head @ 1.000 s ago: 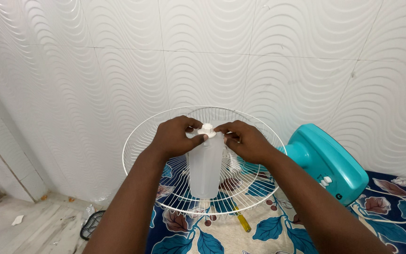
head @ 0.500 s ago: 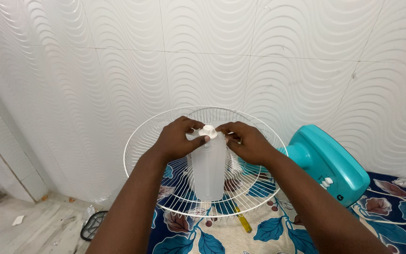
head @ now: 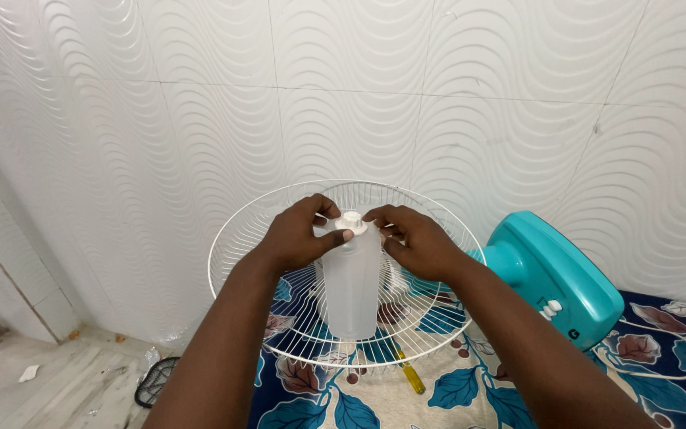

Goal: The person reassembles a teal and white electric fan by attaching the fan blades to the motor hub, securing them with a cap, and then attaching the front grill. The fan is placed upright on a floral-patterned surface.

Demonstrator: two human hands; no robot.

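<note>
Hands met at the hub of a translucent white fan blade in the head view: the left hand curled from one side, the right hand from the other, fingertips pinched about the small white cap at its top. Both were closed to a light grip, not a fist. The blade hung in front of a round white wire fan guard, which stood near a teal fan motor housing. The blade looked light, thin and slick, likely to flex or crack if bent, so the stiff hub seemed the safest hold. Below lay a blue floral cloth with a yellow-handled screwdriver; a wavy white tiled wall rose behind, pale floor at left.
</note>
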